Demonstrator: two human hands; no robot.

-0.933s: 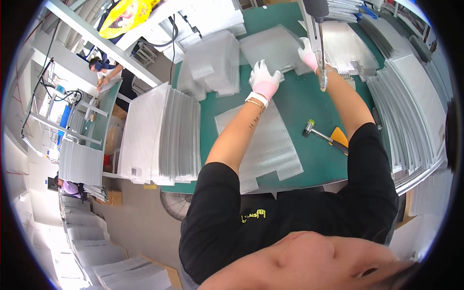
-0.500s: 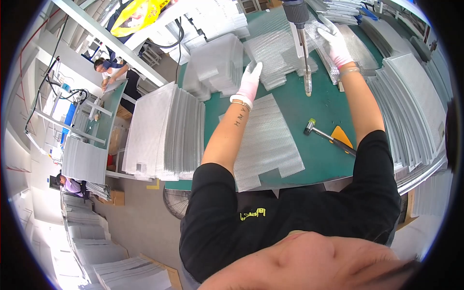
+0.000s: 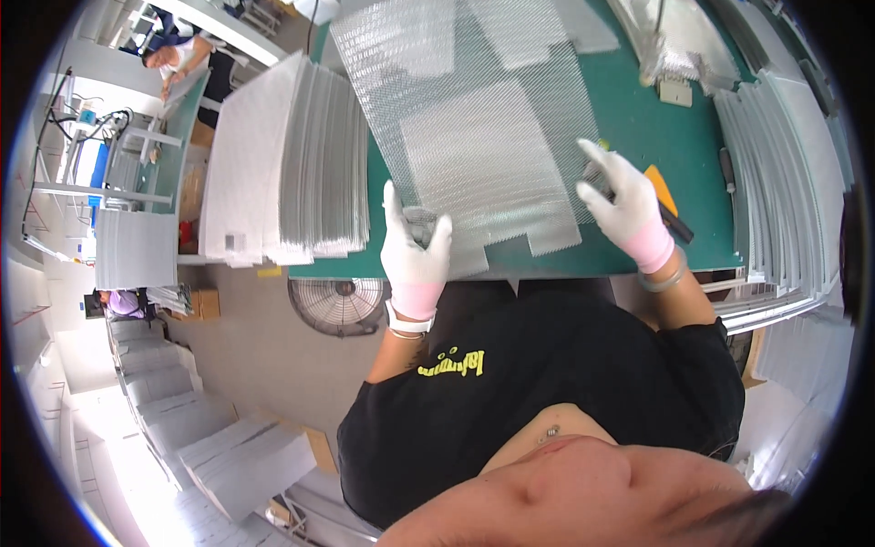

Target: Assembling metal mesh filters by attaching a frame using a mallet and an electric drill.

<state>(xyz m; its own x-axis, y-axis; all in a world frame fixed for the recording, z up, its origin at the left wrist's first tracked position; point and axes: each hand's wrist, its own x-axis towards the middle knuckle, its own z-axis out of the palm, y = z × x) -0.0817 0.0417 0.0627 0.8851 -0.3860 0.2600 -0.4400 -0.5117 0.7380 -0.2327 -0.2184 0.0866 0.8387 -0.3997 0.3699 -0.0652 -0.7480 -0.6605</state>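
A translucent silver mesh sheet (image 3: 365, 82) spans the space between my hands, tilted over the green table (image 3: 629, 100). My left hand (image 3: 415, 260), in a white glove with a pink cuff, has its thumb and fingers around the sheet's near left corner. At the right edge my right hand (image 3: 629, 205), gloved alike, grips the sheet between thumb and fingers. Through the mesh shows another notched mesh sheet (image 3: 492, 164) lying on the table. Beside my right hand are an orange triangular piece (image 3: 660, 190) and a hammer's black handle (image 3: 675, 224); the hammer's head is mostly hidden.
A tall stack of mesh sheets (image 3: 273, 164) stands on the left, another stack (image 3: 784, 173) on the right. Wrapped mesh pieces (image 3: 679, 50) lie at the far right. A floor fan (image 3: 337, 305) stands below the table's near edge. A person (image 3: 182, 64) works at another table.
Both hands have come back from the far side of the table toward me, bringing a mesh sheet over the one lying there. The hanging power screwdriver has mostly left the view.
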